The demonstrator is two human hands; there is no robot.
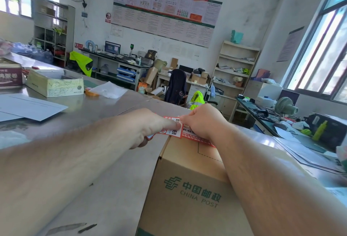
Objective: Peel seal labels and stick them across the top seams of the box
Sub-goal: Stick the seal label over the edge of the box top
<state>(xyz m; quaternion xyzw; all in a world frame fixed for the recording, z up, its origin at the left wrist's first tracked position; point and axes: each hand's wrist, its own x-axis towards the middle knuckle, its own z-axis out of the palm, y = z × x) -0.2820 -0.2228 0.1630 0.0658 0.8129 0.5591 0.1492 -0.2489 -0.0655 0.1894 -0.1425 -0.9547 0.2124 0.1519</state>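
A brown cardboard box (pixel 189 188) printed with green "China Post" lettering stands on the steel counter at lower centre. A red and white seal label (pixel 175 128) lies over the box's far top edge and overhangs its left corner. My left hand (pixel 148 128) grips the label's left end, with more red label stock showing under its fingers. My right hand (pixel 201 121) rests on the box top and pinches the label's upper edge. A further red strip (pixel 204 141) of the label shows below my right wrist.
The steel counter (pixel 105 142) carries white sheets (pixel 32 107) at the left, a pale open carton (pixel 54 82), a red tin (pixel 10 76), an orange tape roll (pixel 91 91) and a clear bag (pixel 109 90). Papers (pixel 308 151) lie at the right. Desks and shelves stand behind.
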